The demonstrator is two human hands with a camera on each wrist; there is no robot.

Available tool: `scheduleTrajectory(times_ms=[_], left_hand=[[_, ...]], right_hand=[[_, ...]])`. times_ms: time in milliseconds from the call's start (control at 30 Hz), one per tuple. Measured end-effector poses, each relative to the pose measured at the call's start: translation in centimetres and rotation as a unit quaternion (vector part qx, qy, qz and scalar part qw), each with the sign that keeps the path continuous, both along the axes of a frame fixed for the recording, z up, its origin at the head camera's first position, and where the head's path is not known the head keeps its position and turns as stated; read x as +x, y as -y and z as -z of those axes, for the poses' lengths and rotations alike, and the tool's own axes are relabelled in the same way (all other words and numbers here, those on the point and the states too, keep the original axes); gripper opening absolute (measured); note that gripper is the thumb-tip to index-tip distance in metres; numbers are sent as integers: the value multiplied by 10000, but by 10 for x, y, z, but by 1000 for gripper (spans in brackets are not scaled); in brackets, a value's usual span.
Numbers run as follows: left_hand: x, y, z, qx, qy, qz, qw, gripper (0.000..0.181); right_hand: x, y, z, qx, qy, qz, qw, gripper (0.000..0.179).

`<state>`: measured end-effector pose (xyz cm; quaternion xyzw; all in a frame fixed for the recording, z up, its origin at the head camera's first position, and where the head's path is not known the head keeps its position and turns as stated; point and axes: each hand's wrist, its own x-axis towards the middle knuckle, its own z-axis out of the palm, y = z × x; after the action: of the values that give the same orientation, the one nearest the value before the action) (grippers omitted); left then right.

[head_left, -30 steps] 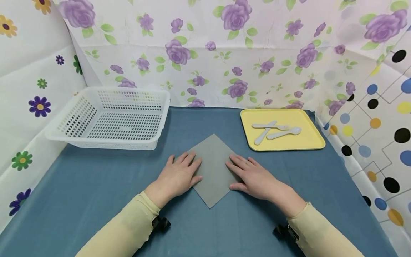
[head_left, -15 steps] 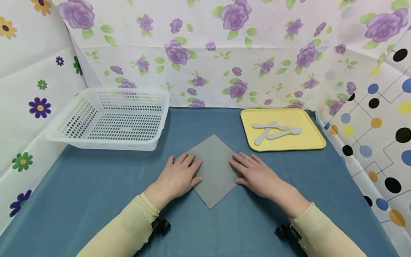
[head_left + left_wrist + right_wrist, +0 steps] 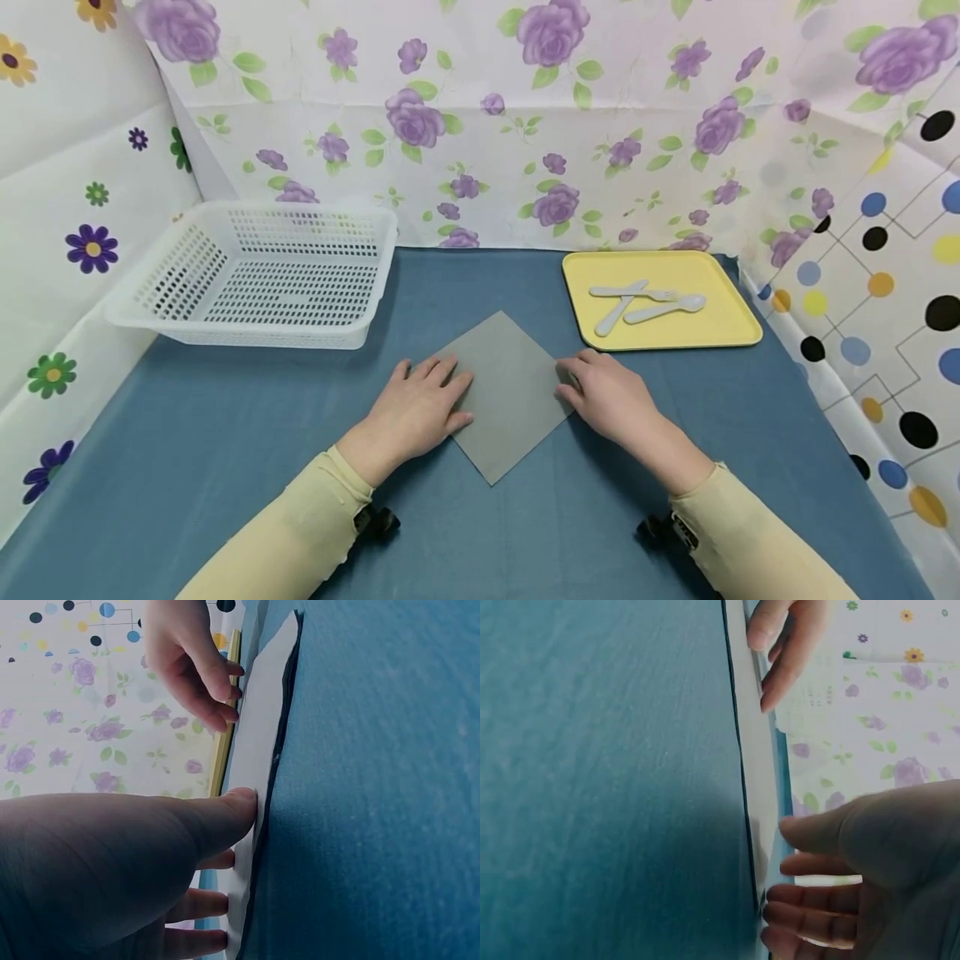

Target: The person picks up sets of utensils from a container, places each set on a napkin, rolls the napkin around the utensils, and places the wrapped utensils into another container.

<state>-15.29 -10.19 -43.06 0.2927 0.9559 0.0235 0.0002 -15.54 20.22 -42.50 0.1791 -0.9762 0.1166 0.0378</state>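
A flat grey square sheet (image 3: 504, 398) lies on the blue cloth, turned as a diamond with one corner toward the person. Its edge shows thin layers in the left wrist view. My left hand (image 3: 415, 408) rests on its left corner with fingers spread and thumb on top. At the right corner is my right hand (image 3: 609, 392), its fingers bent and a gap showing between thumb and forefinger. In the right wrist view, the right fingertips (image 3: 774, 913) are right by the corner of the sheet, and the thumb stands apart from them.
A white perforated plastic basket (image 3: 352, 337) stands at the back left. At the back right, a yellow tray (image 3: 720, 329) bears a knife (image 3: 609, 322), a fork (image 3: 630, 292) and a spoon (image 3: 663, 310). Patterned sheets hang behind and at both sides.
My right hand has slid right, off the sheet's face to its right corner, and its fingers have bent. The left hand and the sheet have stayed in place.
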Motion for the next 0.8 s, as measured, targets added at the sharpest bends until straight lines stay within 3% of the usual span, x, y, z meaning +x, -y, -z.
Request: scheduleTrajectory(times_ms=[133,333,567,800], left_hand=[[0,0,0,-25,17,-5,10000,60],[2,0,1,32,-89,10,10000,59],[5,0,1,64,-232,14,9997,59],[8,0,1,169,-148,76,9997,61]], right_hand=[[-6,2,3,245,70,378,9990,33],[-13,3,1,458,516,759,9947,17],[-18,1,-3,374,927,658,9928,12],[-18,2,-1,288,663,663,9952,14]])
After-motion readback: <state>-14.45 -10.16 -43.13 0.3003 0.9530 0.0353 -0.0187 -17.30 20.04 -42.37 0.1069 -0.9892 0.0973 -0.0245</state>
